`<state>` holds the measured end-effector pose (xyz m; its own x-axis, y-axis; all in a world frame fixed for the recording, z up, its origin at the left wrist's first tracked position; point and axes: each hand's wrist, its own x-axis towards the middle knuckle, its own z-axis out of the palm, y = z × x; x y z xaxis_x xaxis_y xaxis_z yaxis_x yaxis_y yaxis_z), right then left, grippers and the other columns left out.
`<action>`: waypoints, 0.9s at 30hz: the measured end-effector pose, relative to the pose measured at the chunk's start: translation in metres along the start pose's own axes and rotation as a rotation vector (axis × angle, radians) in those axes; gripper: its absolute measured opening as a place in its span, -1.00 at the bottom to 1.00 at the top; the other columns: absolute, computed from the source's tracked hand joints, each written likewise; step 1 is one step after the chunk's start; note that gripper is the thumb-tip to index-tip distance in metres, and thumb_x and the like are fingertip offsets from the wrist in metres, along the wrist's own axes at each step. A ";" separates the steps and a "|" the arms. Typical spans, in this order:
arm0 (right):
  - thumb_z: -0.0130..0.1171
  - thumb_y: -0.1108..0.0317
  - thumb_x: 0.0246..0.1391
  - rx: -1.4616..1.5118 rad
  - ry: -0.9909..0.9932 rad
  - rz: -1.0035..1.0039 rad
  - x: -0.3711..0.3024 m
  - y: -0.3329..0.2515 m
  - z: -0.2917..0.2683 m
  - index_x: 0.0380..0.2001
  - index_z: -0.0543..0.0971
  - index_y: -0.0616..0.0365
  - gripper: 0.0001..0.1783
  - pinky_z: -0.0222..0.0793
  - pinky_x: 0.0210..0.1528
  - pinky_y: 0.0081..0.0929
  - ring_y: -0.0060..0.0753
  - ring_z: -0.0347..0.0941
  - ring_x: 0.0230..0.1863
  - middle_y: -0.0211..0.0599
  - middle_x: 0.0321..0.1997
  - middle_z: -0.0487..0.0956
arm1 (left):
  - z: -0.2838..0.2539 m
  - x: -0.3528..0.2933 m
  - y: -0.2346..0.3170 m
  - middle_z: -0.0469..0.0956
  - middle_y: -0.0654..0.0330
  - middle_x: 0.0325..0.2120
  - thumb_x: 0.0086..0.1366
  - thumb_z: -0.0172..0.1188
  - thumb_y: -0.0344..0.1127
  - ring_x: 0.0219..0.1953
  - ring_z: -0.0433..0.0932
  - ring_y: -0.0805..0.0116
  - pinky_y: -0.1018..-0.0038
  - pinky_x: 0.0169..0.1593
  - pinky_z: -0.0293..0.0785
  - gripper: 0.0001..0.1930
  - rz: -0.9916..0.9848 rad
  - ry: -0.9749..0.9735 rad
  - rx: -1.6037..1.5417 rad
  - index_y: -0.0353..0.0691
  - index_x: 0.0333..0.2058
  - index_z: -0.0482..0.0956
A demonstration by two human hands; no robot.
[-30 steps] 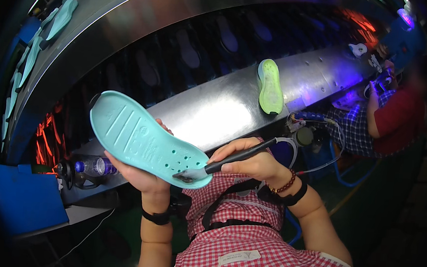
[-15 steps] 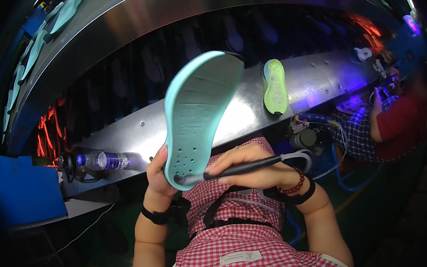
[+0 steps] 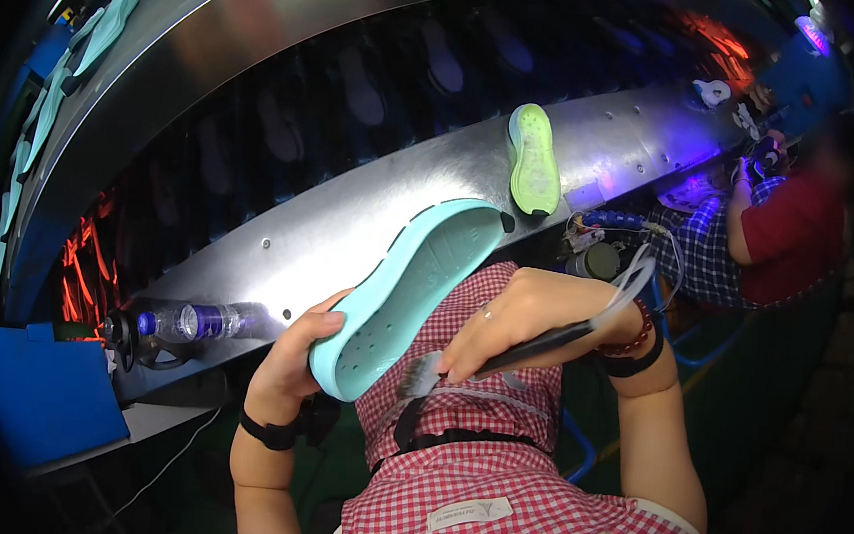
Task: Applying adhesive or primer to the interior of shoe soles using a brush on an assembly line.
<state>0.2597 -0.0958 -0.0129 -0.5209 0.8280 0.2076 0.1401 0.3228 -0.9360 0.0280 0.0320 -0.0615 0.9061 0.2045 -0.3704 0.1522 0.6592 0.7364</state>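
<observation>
My left hand [image 3: 294,357] grips a pale teal shoe sole [image 3: 407,296] by its near end, tilted on edge with its far end toward the metal ledge [image 3: 370,224]. My right hand [image 3: 523,320] is closed on a dark-handled brush [image 3: 500,358], whose bristles sit just beside the sole's lower rim. A cord runs back from the brush handle past my wrist. A lime green sole [image 3: 536,160] lies further along the ledge, apart from both hands.
A plastic water bottle [image 3: 192,321] lies on the ledge at left, above a blue box [image 3: 26,391]. More teal soles [image 3: 82,59] sit on the upper shelf. Another person [image 3: 781,225] in red works at the right under violet light.
The teal sole has turned from flat and sole-up to standing, then tilted on edge toward the right. The brush moved from its near end to its lower rim.
</observation>
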 end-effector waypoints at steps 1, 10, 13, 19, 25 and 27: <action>0.12 0.49 -0.09 0.050 0.068 -0.019 -0.001 -0.002 0.000 -0.29 0.54 0.18 -0.78 0.39 -0.16 -0.49 -0.26 0.51 -0.19 -0.21 -0.22 0.57 | 0.000 -0.001 0.001 0.34 -0.03 -0.03 0.07 0.00 -0.07 -0.06 0.40 0.29 0.47 0.01 0.30 -0.29 0.034 0.024 -0.045 -0.45 0.11 0.12; 0.15 0.47 -0.07 0.078 0.317 0.012 -0.010 0.021 0.002 -0.28 0.54 0.22 -0.79 0.41 -0.12 -0.46 -0.24 0.51 -0.16 -0.12 -0.20 0.55 | -0.002 -0.024 -0.003 0.45 -0.06 -0.18 -0.07 0.06 0.06 -0.19 0.47 0.23 0.44 -0.11 0.37 -0.23 0.081 0.316 -0.031 -0.49 0.00 0.28; 0.17 0.51 -0.09 0.098 0.332 -0.049 -0.008 0.042 0.014 -0.31 0.54 0.28 -0.80 0.41 -0.08 -0.45 -0.25 0.50 -0.15 -0.10 -0.19 0.55 | -0.014 -0.024 0.001 0.46 -0.07 -0.21 -0.11 0.09 0.06 -0.24 0.49 0.21 0.42 -0.13 0.40 -0.22 0.171 0.253 0.016 -0.49 -0.01 0.29; 0.25 0.51 -0.19 0.064 0.360 -0.126 -0.013 0.003 0.018 -0.33 0.56 0.22 -0.76 0.39 -0.14 -0.46 -0.28 0.52 -0.21 -0.14 -0.23 0.57 | -0.040 -0.024 -0.001 0.40 0.01 -0.05 0.21 -0.24 0.19 -0.03 0.41 0.05 0.05 0.06 0.28 -0.33 0.474 0.099 -0.451 -0.26 0.09 0.25; 0.23 0.48 -0.16 0.117 0.644 0.238 0.012 0.043 0.034 -0.33 0.56 0.23 -0.77 0.36 -0.26 -0.60 -0.56 0.44 -0.32 -0.26 -0.37 0.56 | -0.007 0.042 -0.019 0.27 0.03 0.04 0.17 -0.41 0.36 -0.03 0.34 -0.01 0.08 0.04 0.29 -0.24 0.542 0.178 -0.492 -0.12 0.14 0.11; 0.22 0.45 -0.13 0.288 0.732 0.273 0.014 0.055 0.038 -0.34 0.56 0.24 -0.79 0.35 -0.37 -0.71 -0.67 0.41 -0.41 -0.31 -0.39 0.53 | -0.009 0.046 -0.028 0.44 -0.02 -0.19 0.06 -0.53 0.50 -0.13 0.42 0.02 0.17 -0.03 0.35 -0.04 0.447 0.011 -0.562 -0.31 0.07 0.19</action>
<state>0.2282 -0.0834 -0.0718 0.1937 0.9811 0.0024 -0.0902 0.0203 -0.9957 0.0619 0.0289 -0.1041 0.8296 0.5476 -0.1089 -0.4619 0.7827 0.4171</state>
